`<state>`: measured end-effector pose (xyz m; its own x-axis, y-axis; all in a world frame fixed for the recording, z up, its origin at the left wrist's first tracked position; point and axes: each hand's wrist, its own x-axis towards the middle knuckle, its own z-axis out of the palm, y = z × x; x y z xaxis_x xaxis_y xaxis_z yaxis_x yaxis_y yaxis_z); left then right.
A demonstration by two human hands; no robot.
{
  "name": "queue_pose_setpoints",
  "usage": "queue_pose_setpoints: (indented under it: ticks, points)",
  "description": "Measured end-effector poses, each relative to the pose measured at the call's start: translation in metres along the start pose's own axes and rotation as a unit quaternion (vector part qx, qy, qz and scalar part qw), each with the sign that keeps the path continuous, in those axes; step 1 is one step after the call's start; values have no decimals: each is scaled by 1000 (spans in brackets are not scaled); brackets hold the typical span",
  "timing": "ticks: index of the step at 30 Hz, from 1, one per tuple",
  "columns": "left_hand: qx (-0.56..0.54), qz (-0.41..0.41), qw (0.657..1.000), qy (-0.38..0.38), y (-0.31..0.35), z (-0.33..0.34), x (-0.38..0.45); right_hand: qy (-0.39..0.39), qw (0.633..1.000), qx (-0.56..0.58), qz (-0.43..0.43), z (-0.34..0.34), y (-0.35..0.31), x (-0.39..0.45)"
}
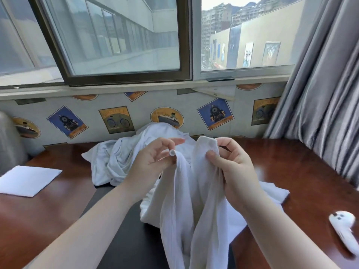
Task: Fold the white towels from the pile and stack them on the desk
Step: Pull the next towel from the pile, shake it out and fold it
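Folded towel (pixel 29 180) left on desk (pixel 291 171); pile (pixel 124 158) behind.

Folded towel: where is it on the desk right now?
In the head view the folded towel lies flat at the desk's far left, left of the towel pile.

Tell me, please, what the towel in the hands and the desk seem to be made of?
Towel: it looks like soft white cotton cloth, matte, with a fine ribbed weave; it hangs in limp folds from the left hand and the right hand. The exact fibre cannot be told.
Desk: it looks like reddish-brown wood or veneer with a glossy varnish, since it reflects the window light.
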<state>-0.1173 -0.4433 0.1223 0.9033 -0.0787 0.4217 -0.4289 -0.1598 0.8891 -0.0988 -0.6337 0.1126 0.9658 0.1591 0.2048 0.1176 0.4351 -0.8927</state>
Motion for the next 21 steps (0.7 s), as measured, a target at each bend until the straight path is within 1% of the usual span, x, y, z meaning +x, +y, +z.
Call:
queue_pose_setpoints:
  ticks: [3,6,8,10,12,14,17,19,21]
  points:
    - [6,-16,997,-71,-4,-10,1,-21,999,-33,17,13,10,-3]
    - [-25,-31,990,-132,-10,-20,3,-24,998,-61,22,30,19,-2]
    - [-37,-32,986,-157,-17,-31,8,-9,996,-90,17,40,24,0]
    - [-36,-14,984,-175,-27,-43,13,16,991,-133,-1,52,30,2]
    - [-18,-8,980,-197,-34,-56,18,60,981,-183,-15,65,37,-2]
    - [9,25,977,-212,-38,-68,25,96,959,-260,-55,81,41,-2]
    - [37,45,972,-228,-44,-84,31,133,899,-404,-99,100,46,-2]
    - [29,48,972,-230,-46,-93,36,143,864,-467,-123,111,48,-3]
    - [45,62,966,-248,-48,-97,37,157,839,-507,-121,119,51,-7]
